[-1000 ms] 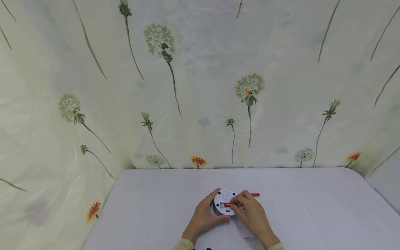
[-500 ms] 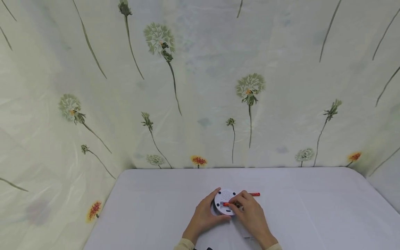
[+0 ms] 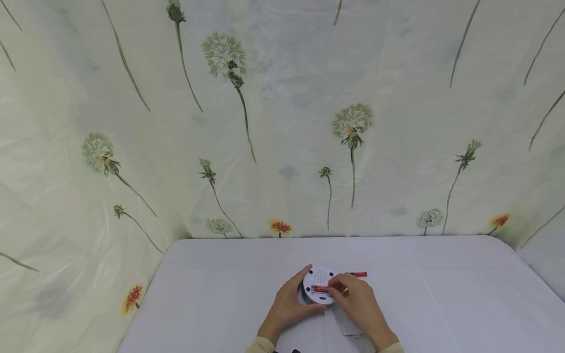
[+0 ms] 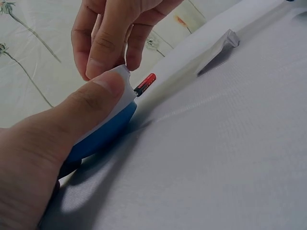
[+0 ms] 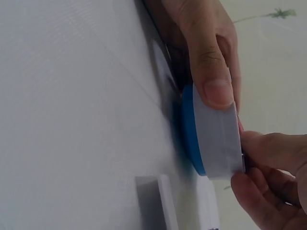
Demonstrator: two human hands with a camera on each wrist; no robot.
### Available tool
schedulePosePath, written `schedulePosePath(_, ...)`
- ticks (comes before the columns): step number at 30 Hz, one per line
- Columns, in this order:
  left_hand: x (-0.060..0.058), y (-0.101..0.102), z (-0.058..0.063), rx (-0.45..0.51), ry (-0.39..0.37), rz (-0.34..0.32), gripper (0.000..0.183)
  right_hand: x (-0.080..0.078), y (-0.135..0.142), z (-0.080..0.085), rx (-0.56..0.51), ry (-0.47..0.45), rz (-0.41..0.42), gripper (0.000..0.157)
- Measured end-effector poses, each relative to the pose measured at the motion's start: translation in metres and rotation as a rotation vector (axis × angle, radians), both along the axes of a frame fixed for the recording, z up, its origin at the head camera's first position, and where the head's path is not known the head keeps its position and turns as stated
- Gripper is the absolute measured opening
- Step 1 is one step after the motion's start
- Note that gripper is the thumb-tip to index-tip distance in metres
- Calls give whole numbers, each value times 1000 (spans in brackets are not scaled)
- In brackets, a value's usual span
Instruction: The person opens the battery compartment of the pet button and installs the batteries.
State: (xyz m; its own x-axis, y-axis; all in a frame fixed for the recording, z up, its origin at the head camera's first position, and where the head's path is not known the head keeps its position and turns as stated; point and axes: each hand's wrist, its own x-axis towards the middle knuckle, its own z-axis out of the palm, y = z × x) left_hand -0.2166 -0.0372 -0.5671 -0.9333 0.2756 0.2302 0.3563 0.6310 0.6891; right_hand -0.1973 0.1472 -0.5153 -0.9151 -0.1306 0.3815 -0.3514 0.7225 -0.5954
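In the head view my left hand (image 3: 289,304) holds a round white device (image 3: 321,275) by its rim, thumb on the near side and fingers on the far side. Its perforated underside with dark round feet faces up; the left wrist view shows a blue lower part (image 4: 108,129). A red-and-black battery (image 3: 321,289) lies at the open slot in that underside. My right hand (image 3: 357,299) pinches the battery's right end between thumb and fingers, which hide that end. Behind the right hand a second red-and-black battery (image 3: 360,274) rests on the table.
A flat white piece (image 3: 350,329) lies partly under the right forearm, standing out in the right wrist view as a pale slab (image 5: 167,201). The white-covered table (image 3: 220,284) meets a flower-printed curtain (image 3: 282,122) at the back. A small dark object shows at the bottom edge.
The right hand's fingers have shifted slightly to the right along the battery, leaving more of it showing. Left hand and device stay almost still.
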Motion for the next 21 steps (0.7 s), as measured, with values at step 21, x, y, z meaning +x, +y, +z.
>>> schedulePosePath(21, 0, -1, -1, 15, 7, 2, 93, -3, -2, -10, 3, -12, -19, 15)
